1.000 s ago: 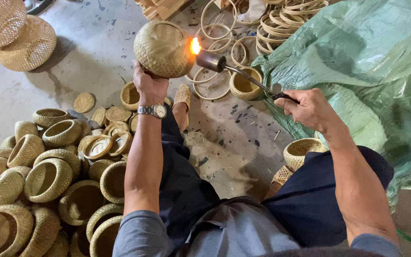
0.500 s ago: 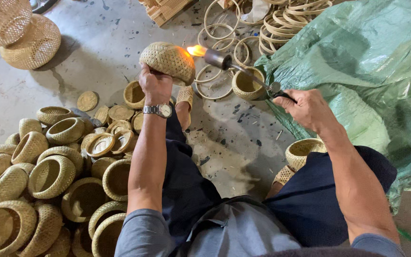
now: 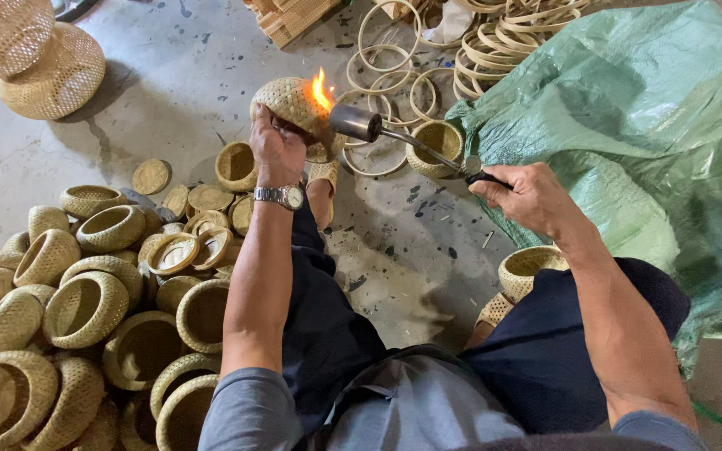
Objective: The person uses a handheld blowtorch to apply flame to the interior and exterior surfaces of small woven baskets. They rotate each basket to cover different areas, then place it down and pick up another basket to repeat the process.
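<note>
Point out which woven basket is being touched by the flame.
The domed woven basket in the left hand, raised off the floor; the torch in the right hand flames against it.

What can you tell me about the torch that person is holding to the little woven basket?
The torch is a slim metal wand with a dark handle and a wider cylindrical steel nozzle at its tip. The right hand grips the handle, holding the wand slanted up and to the left above the concrete floor. It is lit: an orange flame rises at the nozzle, licking the round woven basket that the left hand holds up from below.
</note>
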